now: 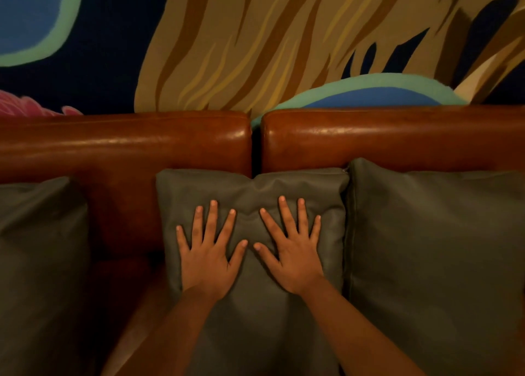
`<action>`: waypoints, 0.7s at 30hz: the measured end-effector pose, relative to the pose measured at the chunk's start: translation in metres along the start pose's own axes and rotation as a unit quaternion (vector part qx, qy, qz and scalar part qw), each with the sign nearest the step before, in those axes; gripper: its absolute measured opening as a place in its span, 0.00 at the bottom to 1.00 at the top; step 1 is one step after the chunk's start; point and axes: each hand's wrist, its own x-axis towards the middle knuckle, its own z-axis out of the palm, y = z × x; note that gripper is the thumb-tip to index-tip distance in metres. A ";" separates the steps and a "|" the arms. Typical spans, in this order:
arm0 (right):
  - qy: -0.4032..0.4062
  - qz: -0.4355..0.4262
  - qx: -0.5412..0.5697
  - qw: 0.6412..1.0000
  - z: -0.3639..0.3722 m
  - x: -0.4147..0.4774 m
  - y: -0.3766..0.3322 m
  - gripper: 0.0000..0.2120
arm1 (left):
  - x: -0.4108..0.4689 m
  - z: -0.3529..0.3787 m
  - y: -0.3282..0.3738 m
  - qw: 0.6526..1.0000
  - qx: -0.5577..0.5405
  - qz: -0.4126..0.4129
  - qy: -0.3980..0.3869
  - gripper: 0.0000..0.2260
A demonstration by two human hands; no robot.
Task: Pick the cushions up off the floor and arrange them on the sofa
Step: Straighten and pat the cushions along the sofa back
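Note:
A grey-green cushion (252, 188) leans upright against the back of the brown leather sofa (127, 142), at the seam between its two back sections. My left hand (208, 259) and my right hand (292, 256) lie flat on its front with fingers spread, pressing into it side by side. A larger grey-green cushion (434, 247) stands right beside it on the right, touching it. Another grey-green cushion (37, 262) stands at the left end, with bare sofa back between it and the middle one.
Behind the sofa a wall painted with tan, blue, teal and pink shapes (255, 48) fills the upper half of the view. A strip of the brown seat (127, 304) shows between the left and middle cushions. The floor is out of sight.

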 end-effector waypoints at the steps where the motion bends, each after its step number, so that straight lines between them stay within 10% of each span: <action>1: 0.006 -0.009 0.004 1.000 -0.004 -0.005 0.004 0.31 | -0.001 -0.002 0.001 1.000 0.001 0.002 -0.006 0.30; 11: 0.108 0.162 -0.104 0.975 -0.086 -0.077 0.158 0.31 | -0.023 -0.049 0.141 0.952 -0.301 0.047 0.034 0.36; 17: 0.097 0.318 0.063 0.941 -0.130 -0.107 0.256 0.45 | -0.018 -0.047 0.277 0.846 -0.513 -0.088 -0.115 0.46; 21: 0.076 0.355 0.218 0.906 -0.140 -0.122 0.309 0.48 | -0.020 -0.015 0.311 0.869 -0.453 -0.153 -0.129 0.53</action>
